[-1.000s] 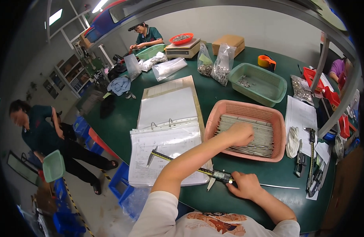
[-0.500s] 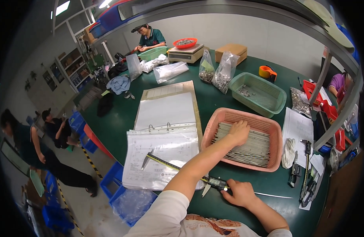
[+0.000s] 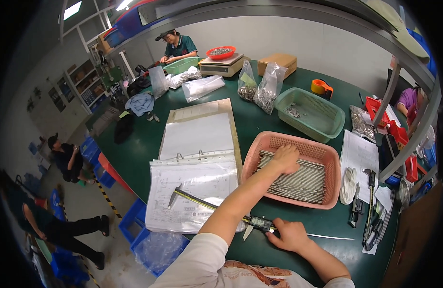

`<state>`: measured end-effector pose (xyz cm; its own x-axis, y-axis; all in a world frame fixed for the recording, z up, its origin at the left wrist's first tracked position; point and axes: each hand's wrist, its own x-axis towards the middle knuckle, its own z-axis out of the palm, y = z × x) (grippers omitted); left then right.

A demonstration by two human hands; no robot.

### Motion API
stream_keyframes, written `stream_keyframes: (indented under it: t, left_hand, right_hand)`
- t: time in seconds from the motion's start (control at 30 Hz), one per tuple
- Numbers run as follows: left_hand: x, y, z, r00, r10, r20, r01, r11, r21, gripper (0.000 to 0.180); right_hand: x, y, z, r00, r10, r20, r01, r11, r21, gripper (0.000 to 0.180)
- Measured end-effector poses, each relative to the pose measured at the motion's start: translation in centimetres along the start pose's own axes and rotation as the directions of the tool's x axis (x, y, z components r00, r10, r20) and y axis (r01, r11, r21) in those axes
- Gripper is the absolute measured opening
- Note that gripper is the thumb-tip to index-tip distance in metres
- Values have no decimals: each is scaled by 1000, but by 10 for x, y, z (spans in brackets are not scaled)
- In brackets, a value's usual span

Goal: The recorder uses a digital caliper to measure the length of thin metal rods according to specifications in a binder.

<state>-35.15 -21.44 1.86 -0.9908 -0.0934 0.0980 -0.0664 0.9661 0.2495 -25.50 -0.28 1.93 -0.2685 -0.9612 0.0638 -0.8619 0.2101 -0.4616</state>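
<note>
My left hand (image 3: 286, 159) reaches into a pink plastic basket (image 3: 333, 185) and rests on a layer of long thin metal rods (image 3: 298, 183). Its fingers are bent and close together; whether a rod is pinched under them is hidden. Near the table's front edge, my right hand (image 3: 289, 235) is closed around the slider end of a digital caliper (image 3: 261, 222). The caliper stands wide apart, its beam passing under my left forearm and its fixed jaw lying on a drawing in a ring binder (image 3: 197, 189). A thin metal strip (image 3: 332, 237) sticks out beyond my right hand.
Behind the pink basket stands a green basket (image 3: 327, 113) with small metal parts. Papers, white gloves (image 3: 348, 186) and more calipers (image 3: 370, 192) lie right. Parts bags (image 3: 269, 91), a scale (image 3: 221, 66) and orange tape (image 3: 321, 88) sit farther back. A co-worker (image 3: 178, 45) sits across the table.
My left hand has shifted slightly among the rods, its fingers lying flatter. The right hand and caliper stay put. The view has turned a little, and a person standing at the left has moved.
</note>
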Motion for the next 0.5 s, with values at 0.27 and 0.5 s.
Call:
stream_keyframes:
  t: [0.27, 0.5]
  left_hand:
    - [-16, 9, -3, 957, 236, -170, -205, 962, 179, 18]
    - [-26, 3, -6, 904, 376, -204, -339, 921, 192, 11]
  right_hand:
    - [2, 1, -4, 1000, -14, 5, 14, 1000, 1, 32]
    - [4, -4, -2, 1000, -24, -4, 24, 1000, -15, 32]
